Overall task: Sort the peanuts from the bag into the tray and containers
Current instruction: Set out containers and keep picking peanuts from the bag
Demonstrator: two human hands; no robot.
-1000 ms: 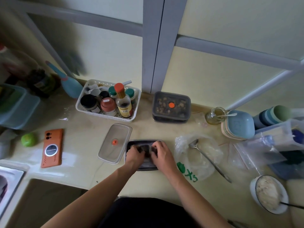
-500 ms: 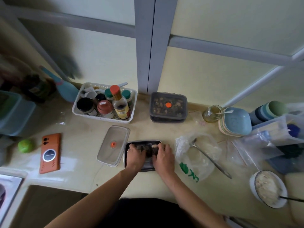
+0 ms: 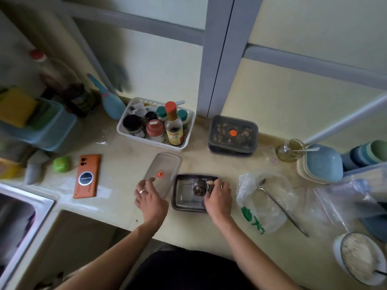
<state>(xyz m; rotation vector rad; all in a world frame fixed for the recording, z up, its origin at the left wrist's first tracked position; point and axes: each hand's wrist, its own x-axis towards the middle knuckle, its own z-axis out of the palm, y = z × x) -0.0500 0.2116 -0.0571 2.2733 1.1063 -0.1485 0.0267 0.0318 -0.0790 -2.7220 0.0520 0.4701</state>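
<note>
Far left, steel sink [image 3: 23, 214], not in use. Then a flat orange phone [image 3: 87, 176] face down on the beige counter [image 3: 117, 206], and behind it a white slotted plastic basket [image 3: 146, 141] full of bottles and jars. A clear rectangular plastic lid with an orange dot [image 3: 167, 164] lay just left of the tray. The left hand [image 3: 151, 198] rested on the lid's near end, fingers spread and relaxed, gripping nothing. Next came the shallow dark rectangular tray [image 3: 184, 204], mostly bare, with a small dark heap of peanuts [image 3: 199, 187] at its back right, seemingly in a crinkled wrap. The right hand [image 3: 217, 197] lay over that corner, fingers curled round the heap and pinching it. At the back stood a dark lidded container of peanuts [image 3: 232, 132], closed. Right of the tray, a thin clear plastic bag with green print [image 3: 261, 212] lay flattened, with a long metal spoon [image 3: 280, 206] across it. The peanuts looked light, hard, loose and likely to roll, so best pinched a few at a time or scooped. The tray looked stiff but light and might slide, so steady it by a long rim. The bag looked limp and slippery, so take it at the mouth.
</note>
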